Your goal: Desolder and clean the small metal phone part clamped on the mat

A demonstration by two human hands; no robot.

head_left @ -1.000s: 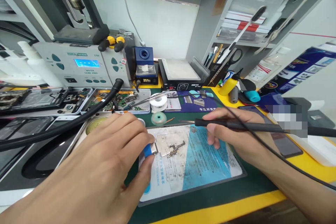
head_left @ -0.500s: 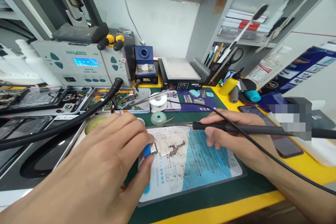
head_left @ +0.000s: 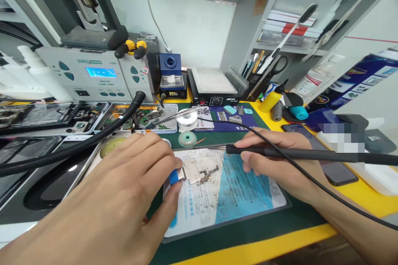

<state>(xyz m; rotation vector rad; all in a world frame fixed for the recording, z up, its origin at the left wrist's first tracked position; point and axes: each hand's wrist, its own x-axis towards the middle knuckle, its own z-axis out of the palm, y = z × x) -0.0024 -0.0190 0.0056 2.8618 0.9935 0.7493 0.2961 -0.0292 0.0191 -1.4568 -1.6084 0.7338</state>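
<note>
Between the thumb and fingers of my left hand (head_left: 137, 190) is a small blue-and-silver piece (head_left: 175, 175), its exact kind unclear. Its silver end meets a small phone circuit board (head_left: 203, 174), which lies on a stained white-and-blue printed mat (head_left: 199, 215). My right hand (head_left: 273, 157) is closed around the black handle of a soldering iron (head_left: 280, 152). The iron's thin metal tip points left, behind the board and apart from it, near a round of desoldering braid (head_left: 187, 138).
A white solder spool (head_left: 187, 120) and tweezers (head_left: 177, 116) sit behind my hands, by a tray of boards (head_left: 108, 122). A thick black hose (head_left: 93, 145) crosses on the left; the iron's cable (head_left: 298, 165) crosses my right forearm. A phone (head_left: 338, 174) lies right.
The soldering iron and my right hand have shifted very slightly left. My left hand keeps its grip on the blue-and-silver piece, and the board appears unmoved.
</note>
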